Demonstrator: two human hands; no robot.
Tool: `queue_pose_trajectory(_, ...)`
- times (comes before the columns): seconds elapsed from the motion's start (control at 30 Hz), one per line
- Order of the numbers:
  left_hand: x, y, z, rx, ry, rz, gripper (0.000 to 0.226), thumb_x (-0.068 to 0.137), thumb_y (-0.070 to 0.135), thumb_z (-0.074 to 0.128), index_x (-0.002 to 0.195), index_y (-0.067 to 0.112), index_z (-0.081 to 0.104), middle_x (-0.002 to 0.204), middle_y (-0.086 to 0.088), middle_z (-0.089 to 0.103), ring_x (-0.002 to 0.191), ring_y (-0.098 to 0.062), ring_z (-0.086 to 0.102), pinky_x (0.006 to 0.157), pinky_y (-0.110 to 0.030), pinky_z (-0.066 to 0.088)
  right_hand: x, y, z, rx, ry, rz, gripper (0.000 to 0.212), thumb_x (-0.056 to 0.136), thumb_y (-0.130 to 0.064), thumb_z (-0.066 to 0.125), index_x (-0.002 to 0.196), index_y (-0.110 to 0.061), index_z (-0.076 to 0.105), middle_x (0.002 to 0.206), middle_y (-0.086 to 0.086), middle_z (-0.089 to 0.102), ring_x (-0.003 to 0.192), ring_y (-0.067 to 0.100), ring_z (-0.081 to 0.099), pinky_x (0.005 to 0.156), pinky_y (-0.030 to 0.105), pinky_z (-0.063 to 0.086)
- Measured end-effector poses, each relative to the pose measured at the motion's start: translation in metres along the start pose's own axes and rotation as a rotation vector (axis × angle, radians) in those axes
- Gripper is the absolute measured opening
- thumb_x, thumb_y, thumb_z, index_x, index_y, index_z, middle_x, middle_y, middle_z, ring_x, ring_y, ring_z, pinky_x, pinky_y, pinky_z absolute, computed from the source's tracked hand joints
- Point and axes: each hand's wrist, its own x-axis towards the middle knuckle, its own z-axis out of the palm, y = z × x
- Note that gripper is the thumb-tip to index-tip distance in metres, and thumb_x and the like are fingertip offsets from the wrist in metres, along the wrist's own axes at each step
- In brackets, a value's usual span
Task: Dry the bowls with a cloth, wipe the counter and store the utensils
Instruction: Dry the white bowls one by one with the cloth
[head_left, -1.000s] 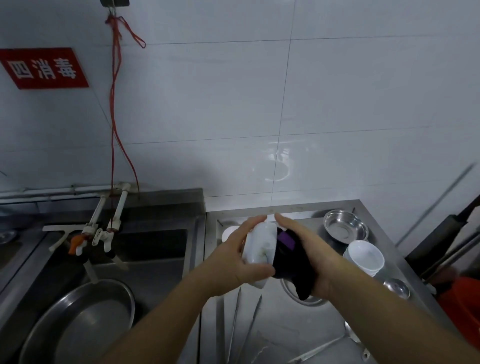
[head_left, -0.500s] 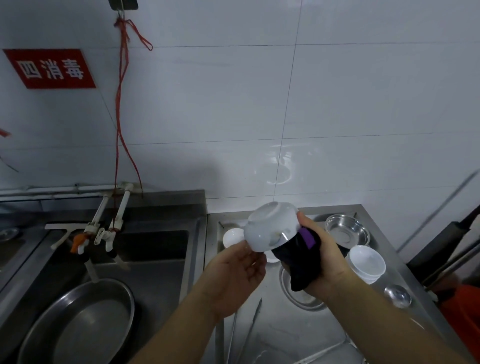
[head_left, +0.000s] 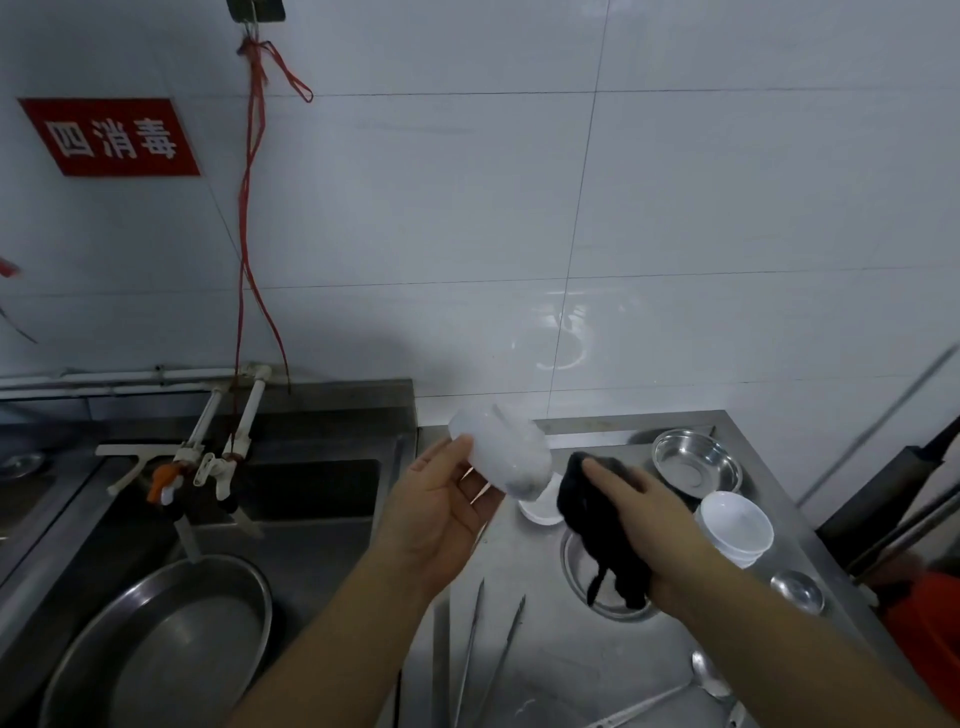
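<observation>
My left hand (head_left: 441, 512) grips a white bowl (head_left: 501, 449) between thumb and fingers, tilted and blurred, above the steel counter (head_left: 550, 670). My right hand (head_left: 644, 519) is just to the right of it, gripping a dark cloth (head_left: 597, 530) that hangs below the palm and is apart from the bowl. A stack of white bowls (head_left: 735, 525) stands on the counter to the right. Another small white bowl (head_left: 540, 509) sits on the counter under the held one. Tongs (head_left: 493, 654) and spoons (head_left: 706, 675) lie near the front edge.
A steel bowl (head_left: 696, 462) stands at the counter's back right, a small steel dish (head_left: 797, 592) at the right edge, and a round steel plate (head_left: 615, 610) below the cloth. To the left are taps (head_left: 218, 457) and a sink with a large steel basin (head_left: 156, 639).
The bowl, earlier wiped between both hands with the cloth against it, is now in my left hand alone. My right hand has drawn the cloth away to the right.
</observation>
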Motion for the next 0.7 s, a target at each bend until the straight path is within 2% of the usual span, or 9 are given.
queue_pose_trajectory(0.07,0.000,0.000,-0.001,0.183,0.054,0.021,0.035,0.097,0.015,0.069,0.131,0.010,0.066,0.122,-0.015,0.077,0.108,-0.035,0.077,0.080,-0.044,0.065,0.002,-0.009,0.002,0.008,0.085,-0.155,0.024,0.089,-0.044,0.080,0.110,-0.033,0.073,0.095,-0.003,0.080,0.081,0.017,0.079,0.067,0.033,0.059)
queue_pose_trajectory(0.13,-0.003,-0.003,0.000,0.383,0.076,0.037,0.022,0.101,0.014,0.066,0.123,0.017,0.071,0.113,-0.007,0.080,0.103,-0.029,0.078,0.078,-0.040,0.066,-0.001,-0.020,0.006,-0.078,0.086,-0.374,0.025,0.094,-0.045,0.074,0.118,-0.044,0.069,0.101,-0.016,0.077,0.091,0.005,0.075,0.073,0.025,0.058)
queue_pose_trajectory(0.27,-0.014,-0.005,0.008,0.620,-0.061,0.020,0.023,0.103,0.017,0.064,0.124,0.018,0.074,0.122,-0.010,0.076,0.112,-0.031,0.074,0.089,-0.041,0.064,-0.014,-0.028,0.018,-0.347,-0.121,-0.811,0.040,0.099,-0.036,0.063,0.136,-0.051,0.057,0.122,-0.025,0.068,0.115,-0.003,0.065,0.089,0.007,0.048)
queue_pose_trajectory(0.33,-0.019,-0.004,0.013,0.623,-0.169,-0.001,0.023,0.103,0.012,0.062,0.123,0.014,0.074,0.120,-0.014,0.076,0.112,-0.032,0.074,0.090,-0.041,0.063,-0.016,-0.023,0.023,-0.626,-0.210,-0.967,0.041,0.099,-0.034,0.059,0.138,-0.049,0.055,0.128,-0.025,0.063,0.123,-0.001,0.059,0.100,0.009,0.042)
queue_pose_trajectory(0.4,-0.025,-0.005,0.014,0.661,-0.227,0.002,0.028,0.103,0.002,0.059,0.128,0.010,0.070,0.120,-0.016,0.076,0.114,-0.033,0.073,0.092,-0.041,0.062,-0.011,-0.015,0.024,-0.807,-0.274,-1.122,0.039,0.098,-0.029,0.059,0.136,-0.033,0.061,0.133,-0.019,0.062,0.133,0.006,0.053,0.112,0.020,0.038)
queue_pose_trajectory(0.47,-0.031,-0.006,0.012,0.687,-0.277,-0.011,0.031,0.104,0.002,0.057,0.133,0.010,0.066,0.123,-0.016,0.075,0.117,-0.033,0.072,0.098,-0.046,0.060,-0.008,-0.013,0.023,-0.802,-0.291,-1.142,0.036,0.095,-0.027,0.061,0.131,-0.028,0.064,0.128,-0.015,0.065,0.127,0.010,0.057,0.109,0.027,0.044)
queue_pose_trajectory(0.57,-0.039,-0.007,0.010,0.691,-0.324,-0.046,0.029,0.106,0.012,0.057,0.134,0.012,0.066,0.129,-0.014,0.073,0.122,-0.034,0.070,0.106,-0.053,0.056,-0.003,-0.017,0.023,-0.706,-0.255,-1.010,0.027,0.093,-0.029,0.058,0.119,-0.032,0.064,0.109,-0.012,0.069,0.105,0.011,0.065,0.090,0.029,0.053)
queue_pose_trajectory(0.63,-0.041,-0.005,0.009,0.692,-0.342,-0.039,0.031,0.104,0.014,0.058,0.134,0.011,0.066,0.130,-0.015,0.072,0.122,-0.035,0.069,0.106,-0.052,0.055,-0.001,-0.022,0.027,-0.521,-0.230,-0.860,0.027,0.093,-0.030,0.058,0.117,-0.037,0.067,0.105,-0.008,0.073,0.098,0.012,0.070,0.083,0.027,0.056)
queue_pose_trajectory(0.7,-0.042,-0.002,0.010,0.700,-0.386,-0.009,0.032,0.104,0.015,0.058,0.135,0.011,0.065,0.130,-0.016,0.072,0.122,-0.035,0.069,0.101,-0.045,0.057,0.000,-0.032,0.031,-0.256,-0.214,-0.691,0.025,0.094,-0.029,0.059,0.115,-0.034,0.072,0.103,-0.003,0.076,0.095,0.013,0.071,0.081,0.027,0.057)
